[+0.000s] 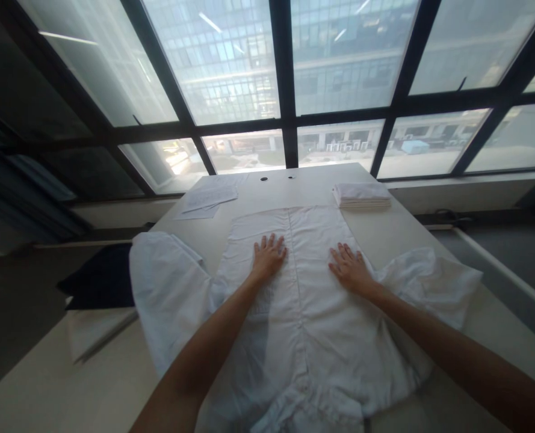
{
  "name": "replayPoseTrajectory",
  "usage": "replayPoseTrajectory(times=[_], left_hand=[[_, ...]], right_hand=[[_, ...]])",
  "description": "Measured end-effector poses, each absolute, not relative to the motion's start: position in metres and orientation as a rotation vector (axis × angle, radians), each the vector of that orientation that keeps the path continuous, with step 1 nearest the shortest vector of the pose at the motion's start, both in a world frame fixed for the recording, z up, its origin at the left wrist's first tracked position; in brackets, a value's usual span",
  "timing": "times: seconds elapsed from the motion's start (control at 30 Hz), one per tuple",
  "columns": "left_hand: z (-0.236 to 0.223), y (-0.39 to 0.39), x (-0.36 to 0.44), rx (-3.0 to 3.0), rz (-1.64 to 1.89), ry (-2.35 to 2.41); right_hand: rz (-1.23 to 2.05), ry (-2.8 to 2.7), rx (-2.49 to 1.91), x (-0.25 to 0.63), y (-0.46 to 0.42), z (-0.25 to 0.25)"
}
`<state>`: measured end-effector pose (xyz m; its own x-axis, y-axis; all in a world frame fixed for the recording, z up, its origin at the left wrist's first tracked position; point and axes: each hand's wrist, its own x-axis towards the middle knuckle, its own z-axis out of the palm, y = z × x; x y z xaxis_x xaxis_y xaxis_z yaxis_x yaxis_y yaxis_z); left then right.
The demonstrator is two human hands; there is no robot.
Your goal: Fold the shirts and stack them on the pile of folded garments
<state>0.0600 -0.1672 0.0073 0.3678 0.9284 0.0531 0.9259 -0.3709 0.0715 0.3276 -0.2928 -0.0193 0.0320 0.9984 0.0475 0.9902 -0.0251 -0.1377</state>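
A white long-sleeved shirt (315, 300) lies spread over the table, its hem toward the window and its collar end near me. A seam or placket runs down its middle. My left hand (268, 257) rests flat on the cloth just left of that line, fingers spread. On the right half of the shirt lies my right hand (349, 268), palm down with the fingers stretched out. Both hands hold nothing. The sleeves spread out crumpled to either side, and the fabric near me is bunched up.
Paper sheets (210, 197) lie at the far left of the white table (276, 187). A folded stack of white cloth (361, 195) sits at the far right. Dark fabric (99, 278) rests at the left edge. Behind the table stand large framed windows (289, 72).
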Motion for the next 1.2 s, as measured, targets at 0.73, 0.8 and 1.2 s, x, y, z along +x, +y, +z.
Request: replayPoseTrajectory(times=[0.73, 0.8, 1.2], left_hand=[[0.000, -0.253, 0.083, 2.711, 0.156, 1.434], [-0.001, -0.253, 0.082, 2.717, 0.174, 1.429], [0.002, -0.253, 0.082, 2.708, 0.171, 1.421]], right_hand=[[0.097, -2.038, -2.122, 0.335, -0.302, -0.015], [0.126, -2.033, -2.121, 0.335, -0.301, -0.015], [0.259, -1.785, -1.678, 0.364, -0.330, 0.023]])
